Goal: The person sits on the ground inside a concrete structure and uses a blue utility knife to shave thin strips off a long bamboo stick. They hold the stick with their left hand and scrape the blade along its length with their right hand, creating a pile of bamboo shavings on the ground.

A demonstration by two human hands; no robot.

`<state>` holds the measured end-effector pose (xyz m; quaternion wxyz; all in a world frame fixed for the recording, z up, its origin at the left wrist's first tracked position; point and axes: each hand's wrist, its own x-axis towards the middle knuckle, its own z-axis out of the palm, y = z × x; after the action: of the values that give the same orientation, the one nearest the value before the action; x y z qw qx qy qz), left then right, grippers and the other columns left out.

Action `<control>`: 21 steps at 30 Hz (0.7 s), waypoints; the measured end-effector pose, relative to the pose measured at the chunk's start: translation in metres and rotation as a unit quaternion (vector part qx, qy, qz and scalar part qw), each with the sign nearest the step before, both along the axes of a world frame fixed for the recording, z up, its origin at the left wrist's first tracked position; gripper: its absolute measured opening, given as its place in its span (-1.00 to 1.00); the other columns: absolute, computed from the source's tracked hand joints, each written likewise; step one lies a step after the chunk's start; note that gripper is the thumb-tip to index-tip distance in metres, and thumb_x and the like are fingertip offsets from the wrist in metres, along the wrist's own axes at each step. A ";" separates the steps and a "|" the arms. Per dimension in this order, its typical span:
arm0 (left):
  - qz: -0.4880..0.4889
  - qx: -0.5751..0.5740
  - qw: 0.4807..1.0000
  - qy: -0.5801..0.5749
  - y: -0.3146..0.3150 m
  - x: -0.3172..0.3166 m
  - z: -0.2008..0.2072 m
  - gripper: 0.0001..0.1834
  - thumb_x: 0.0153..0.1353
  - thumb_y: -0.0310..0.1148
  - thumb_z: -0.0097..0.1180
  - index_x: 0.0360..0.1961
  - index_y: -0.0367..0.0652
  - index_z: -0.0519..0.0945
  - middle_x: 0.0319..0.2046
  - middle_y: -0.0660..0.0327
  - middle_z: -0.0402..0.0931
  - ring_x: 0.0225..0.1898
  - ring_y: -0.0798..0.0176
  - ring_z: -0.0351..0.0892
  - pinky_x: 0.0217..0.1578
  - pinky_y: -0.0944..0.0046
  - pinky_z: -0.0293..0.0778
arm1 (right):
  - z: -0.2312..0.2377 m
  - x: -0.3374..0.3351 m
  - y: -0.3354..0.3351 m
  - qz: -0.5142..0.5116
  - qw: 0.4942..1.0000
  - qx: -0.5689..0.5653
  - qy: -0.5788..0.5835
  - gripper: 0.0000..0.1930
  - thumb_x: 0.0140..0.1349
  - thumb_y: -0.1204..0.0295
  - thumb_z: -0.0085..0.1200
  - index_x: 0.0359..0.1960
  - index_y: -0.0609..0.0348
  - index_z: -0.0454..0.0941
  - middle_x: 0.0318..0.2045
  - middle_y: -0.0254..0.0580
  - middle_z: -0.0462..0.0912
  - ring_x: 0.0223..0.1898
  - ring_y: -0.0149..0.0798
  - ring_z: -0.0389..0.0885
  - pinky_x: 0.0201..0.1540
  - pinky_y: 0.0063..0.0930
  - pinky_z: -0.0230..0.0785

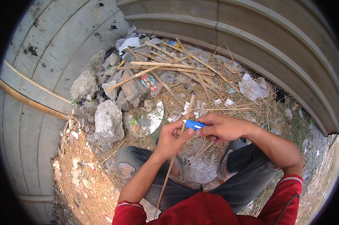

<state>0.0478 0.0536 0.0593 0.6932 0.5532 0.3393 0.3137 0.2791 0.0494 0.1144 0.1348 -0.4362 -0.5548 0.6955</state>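
Note:
My left hand (pixel 168 139) is closed around a long thin bamboo strip (pixel 165 189), which runs from my lap up past my fingers. In my right hand (pixel 225 127) is a blue utility knife (pixel 194 125), its front end against the strip just beside my left thumb. How far the blade is out is too small to tell. Both hands meet above the gap between my bent knees, in front of my red shirt.
Several bamboo strips (pixel 165 64) lie crossed on the littered ground ahead. Broken concrete lumps (pixel 109 120) are piled at the left. A corrugated metal sheet (pixel 248 26) and a grey panel wall (pixel 64 41) enclose the spot. Clear plastic (pixel 203 169) lies between my feet.

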 end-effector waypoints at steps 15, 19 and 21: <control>0.011 0.015 1.000 -0.020 -0.003 0.005 0.001 -0.46 0.40 -0.33 0.20 0.27 -0.47 0.42 -0.31 0.17 0.64 -0.76 0.59 0.32 -0.79 0.53 0.17 | -0.002 0.006 -0.001 0.020 0.999 0.010 -0.038 -0.72 0.36 0.20 0.07 -0.17 0.18 0.57 -0.60 -0.39 0.44 -0.60 -0.47 0.41 -0.57 -0.47 0.29; 0.009 0.023 0.999 -0.030 -0.004 0.007 -0.001 -0.44 0.41 -0.34 0.19 0.31 -0.45 0.38 -0.42 0.28 0.62 -0.72 0.62 0.30 -0.74 0.54 0.16 | 0.003 0.005 -0.001 0.023 0.999 0.014 -0.037 -0.71 0.36 0.19 0.06 -0.18 0.19 0.57 -0.60 -0.40 0.44 -0.61 -0.47 0.41 -0.58 -0.47 0.28; 0.004 0.008 1.000 -0.025 -0.004 0.005 -0.001 -0.43 0.41 -0.36 0.20 0.33 -0.45 0.38 -0.31 0.32 0.61 -0.57 0.65 0.35 -0.62 0.56 0.21 | 0.003 0.004 -0.001 0.017 0.999 0.008 -0.037 -0.73 0.37 0.21 0.05 -0.18 0.19 0.57 -0.60 -0.40 0.44 -0.63 -0.48 0.40 -0.59 -0.49 0.27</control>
<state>0.0533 0.0498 0.0584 0.6958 0.5489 0.3219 0.3330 0.2835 0.0486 0.1172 0.1061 -0.4514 -0.5720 0.6766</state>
